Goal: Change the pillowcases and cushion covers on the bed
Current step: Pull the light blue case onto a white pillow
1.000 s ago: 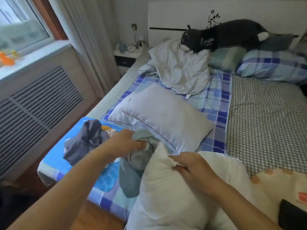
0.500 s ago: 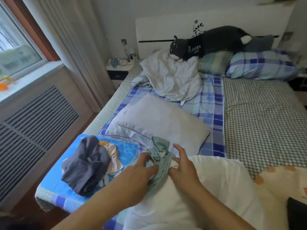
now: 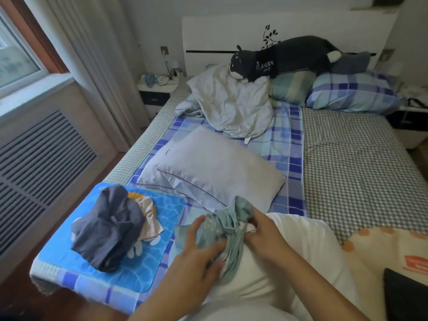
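Note:
A bare white pillow (image 3: 289,258) lies at the foot of the bed in front of me. A bunched teal pillowcase (image 3: 228,222) sits on its near-left corner. My left hand (image 3: 196,258) grips the lower folds of the teal cloth. My right hand (image 3: 261,230) pinches the cloth's upper edge against the pillow's corner. Beyond them lies a second uncovered white pillow (image 3: 215,172) with red piping. A crumpled pale cover (image 3: 231,103) is heaped near the headboard.
A dark grey cloth bundle (image 3: 108,228) lies on a blue mat (image 3: 143,258) at the bed's left corner. Two checked pillows (image 3: 352,93) and a black plush animal (image 3: 289,59) sit by the headboard. A nightstand (image 3: 157,89) and radiator cover (image 3: 39,163) line the left side.
The white pillow has dropped from upright to lying flat. Both hands came together on the teal pillowcase at its corner, and my view rose to show more of the bed.

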